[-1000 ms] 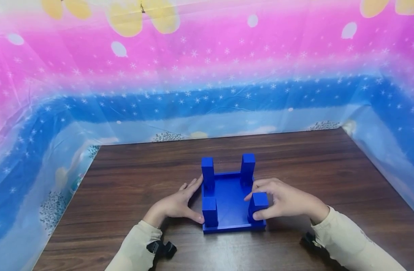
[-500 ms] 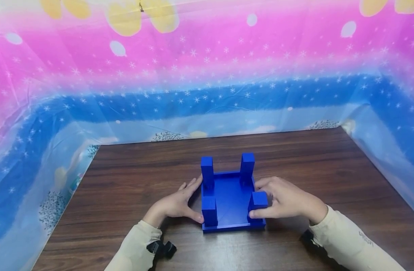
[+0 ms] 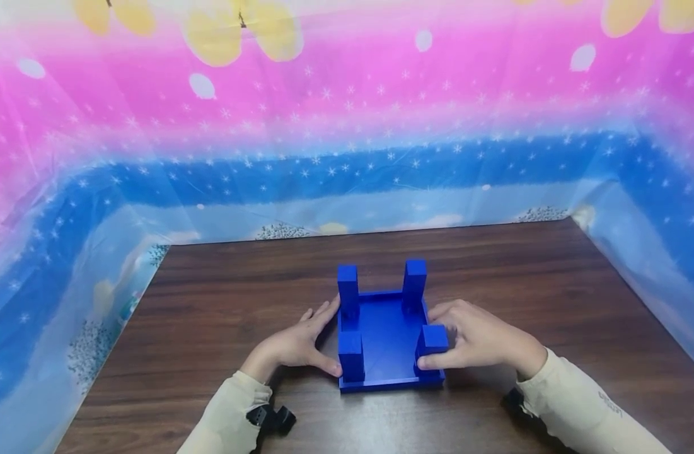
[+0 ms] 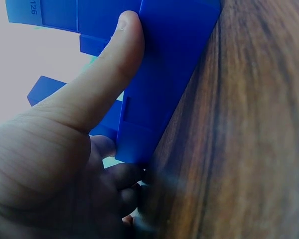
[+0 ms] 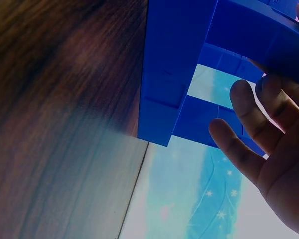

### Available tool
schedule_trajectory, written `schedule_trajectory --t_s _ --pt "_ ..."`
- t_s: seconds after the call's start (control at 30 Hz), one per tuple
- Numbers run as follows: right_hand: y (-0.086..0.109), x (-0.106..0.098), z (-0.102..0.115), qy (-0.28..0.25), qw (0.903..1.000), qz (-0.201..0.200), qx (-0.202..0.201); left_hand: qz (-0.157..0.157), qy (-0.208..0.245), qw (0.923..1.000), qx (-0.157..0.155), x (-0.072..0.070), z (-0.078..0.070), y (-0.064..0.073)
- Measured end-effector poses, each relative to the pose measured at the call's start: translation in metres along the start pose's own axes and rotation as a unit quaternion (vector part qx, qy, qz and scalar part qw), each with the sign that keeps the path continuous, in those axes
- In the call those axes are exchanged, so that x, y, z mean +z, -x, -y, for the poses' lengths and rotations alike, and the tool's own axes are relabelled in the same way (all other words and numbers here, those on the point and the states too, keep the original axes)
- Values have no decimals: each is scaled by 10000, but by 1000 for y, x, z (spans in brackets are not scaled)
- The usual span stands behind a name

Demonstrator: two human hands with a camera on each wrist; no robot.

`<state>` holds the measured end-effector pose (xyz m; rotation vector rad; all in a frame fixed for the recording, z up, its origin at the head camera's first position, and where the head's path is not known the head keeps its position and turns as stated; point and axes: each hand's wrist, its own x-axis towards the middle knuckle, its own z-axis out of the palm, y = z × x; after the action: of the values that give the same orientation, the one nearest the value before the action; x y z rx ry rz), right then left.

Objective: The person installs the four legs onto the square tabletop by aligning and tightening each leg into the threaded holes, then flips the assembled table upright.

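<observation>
A shallow blue tray-like base (image 3: 387,343) lies on the table with square blue posts upright at its corners. My right hand (image 3: 477,337) holds the near right post (image 3: 434,339), thumb across its front; the other fingers are partly hidden behind it. In the right wrist view the lower fingers of the right hand (image 5: 269,134) stay apart from the base's side (image 5: 177,59). Along the left side, my left hand (image 3: 294,343) rests with extended fingers on the base, its thumb by the near left post (image 3: 351,360). The left wrist view shows that thumb (image 4: 114,64) touching blue plastic.
The far left post (image 3: 348,290) and far right post (image 3: 415,285) stand at the back. Brown wooden table (image 3: 222,296) surrounds the base. A patterned cloth (image 3: 324,170) hangs behind and at both sides. Black wrist devices (image 3: 273,417) sit beneath the sleeves.
My right index finger has drawn back from inside the base, and the thumb has slid slightly left across the near right post. The left hand and base stay put.
</observation>
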<state>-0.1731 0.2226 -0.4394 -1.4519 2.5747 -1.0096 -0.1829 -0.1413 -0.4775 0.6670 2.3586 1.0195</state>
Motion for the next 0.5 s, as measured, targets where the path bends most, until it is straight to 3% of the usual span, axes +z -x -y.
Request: schedule_trajectory --t_s 0.33,0.5 --pt "0 3 0 469 9982 -326 -166 -6 -135 9999 -17 0 -2 -1" --pt "1 2 1 440 9985 -312 -105 32 -157 9999 -58 0 -2 -1"
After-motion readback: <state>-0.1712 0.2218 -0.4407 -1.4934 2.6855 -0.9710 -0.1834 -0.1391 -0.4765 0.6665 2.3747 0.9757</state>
